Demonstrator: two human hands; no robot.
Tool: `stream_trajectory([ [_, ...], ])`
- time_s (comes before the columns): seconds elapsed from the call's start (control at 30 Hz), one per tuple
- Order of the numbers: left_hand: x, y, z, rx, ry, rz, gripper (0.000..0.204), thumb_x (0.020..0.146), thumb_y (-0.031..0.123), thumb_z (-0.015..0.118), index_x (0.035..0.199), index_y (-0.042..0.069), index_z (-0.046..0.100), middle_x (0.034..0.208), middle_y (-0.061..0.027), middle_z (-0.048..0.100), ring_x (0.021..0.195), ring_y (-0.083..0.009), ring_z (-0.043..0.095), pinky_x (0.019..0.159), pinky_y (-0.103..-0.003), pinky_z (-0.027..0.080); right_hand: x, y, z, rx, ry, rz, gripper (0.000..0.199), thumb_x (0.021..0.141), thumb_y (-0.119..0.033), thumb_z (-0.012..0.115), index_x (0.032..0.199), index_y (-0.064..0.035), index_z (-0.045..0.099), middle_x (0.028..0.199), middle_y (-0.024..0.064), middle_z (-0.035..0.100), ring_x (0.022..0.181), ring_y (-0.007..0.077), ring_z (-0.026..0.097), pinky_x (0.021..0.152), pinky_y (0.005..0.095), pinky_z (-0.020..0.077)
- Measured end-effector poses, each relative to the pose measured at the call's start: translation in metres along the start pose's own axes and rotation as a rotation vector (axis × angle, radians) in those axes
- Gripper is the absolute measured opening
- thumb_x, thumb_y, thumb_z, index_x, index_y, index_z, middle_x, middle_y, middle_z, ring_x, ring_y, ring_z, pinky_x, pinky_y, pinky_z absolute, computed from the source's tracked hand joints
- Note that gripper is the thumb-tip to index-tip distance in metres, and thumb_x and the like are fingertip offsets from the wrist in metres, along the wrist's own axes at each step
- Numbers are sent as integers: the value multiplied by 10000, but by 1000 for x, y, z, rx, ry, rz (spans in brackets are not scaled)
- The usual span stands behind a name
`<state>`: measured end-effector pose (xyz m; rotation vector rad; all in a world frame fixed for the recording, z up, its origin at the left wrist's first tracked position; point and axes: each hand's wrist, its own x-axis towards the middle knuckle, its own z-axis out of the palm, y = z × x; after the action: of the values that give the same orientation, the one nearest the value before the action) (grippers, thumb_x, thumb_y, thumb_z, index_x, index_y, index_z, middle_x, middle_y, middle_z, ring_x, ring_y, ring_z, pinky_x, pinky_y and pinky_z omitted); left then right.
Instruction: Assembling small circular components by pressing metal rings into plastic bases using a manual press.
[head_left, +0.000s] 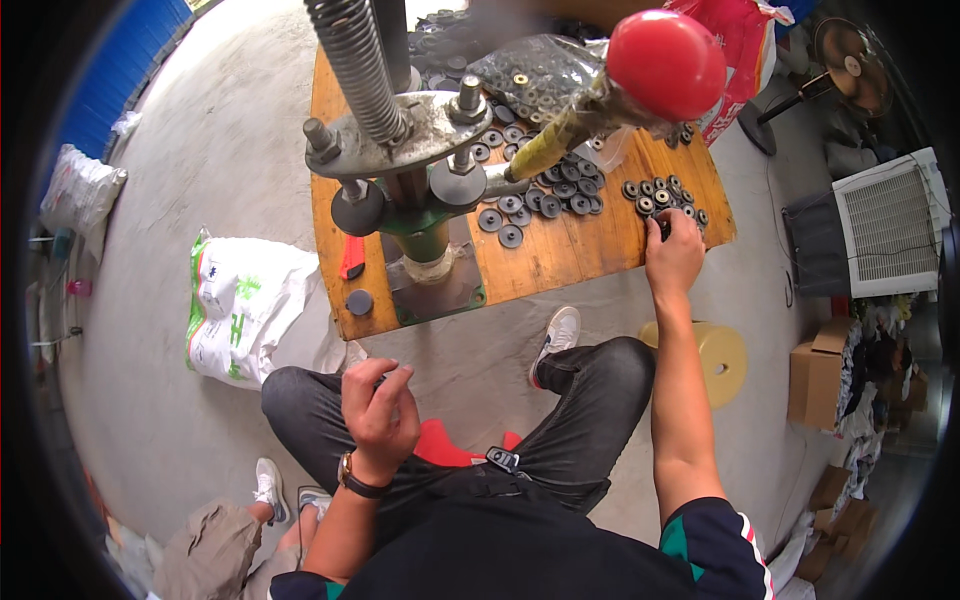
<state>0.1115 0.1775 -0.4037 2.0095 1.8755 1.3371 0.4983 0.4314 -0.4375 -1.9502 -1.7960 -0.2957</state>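
Observation:
My right hand (675, 252) reaches to the table's right end, its fingers closed at the edge of a cluster of small round black parts with pale metal centres (660, 192). A dark piece shows at its fingertips. Above my left thigh, my left hand (380, 412) is raised with curled fingers; a bit of something dark shows between them, too small to name. A hand press (408, 150) with a coil spring stands on the wooden table (540, 262). Its lever ends in a red ball knob (666, 66). Several flat black discs (548, 203) lie right of the press.
A clear plastic bag of small parts (535, 75) lies farther back. One black disc (359, 302) and a red object (352, 257) sit left of the press base. A white sack (255, 310) stands left, a yellow roll (715, 365) right. Another person's legs (215, 540) show lower left.

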Motion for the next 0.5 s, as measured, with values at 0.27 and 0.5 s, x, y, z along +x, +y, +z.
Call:
stream_trajectory([
  [0.27, 7, 30, 25, -257, -78, -66, 353, 754, -138, 690, 1073, 1, 752, 1060, -164, 700, 940, -337, 680, 809, -405, 555, -7, -25, -7, 286, 18, 15, 193, 867, -120, 783, 1035, -54, 716, 1030, 117, 729, 953, 327, 700, 873, 452, 540],
  [0.5, 4, 43, 48, -867, -247, -697, 278, 1019, 5, 702, 1295, -31, 701, 1202, -131, 740, 1061, -224, 741, 938, -342, 593, -82, -141, -75, 850, -391, -422, 309, 789, -32, 806, 1067, -40, 671, 1044, 136, 677, 936, 337, 670, 842, 429, 543],
])
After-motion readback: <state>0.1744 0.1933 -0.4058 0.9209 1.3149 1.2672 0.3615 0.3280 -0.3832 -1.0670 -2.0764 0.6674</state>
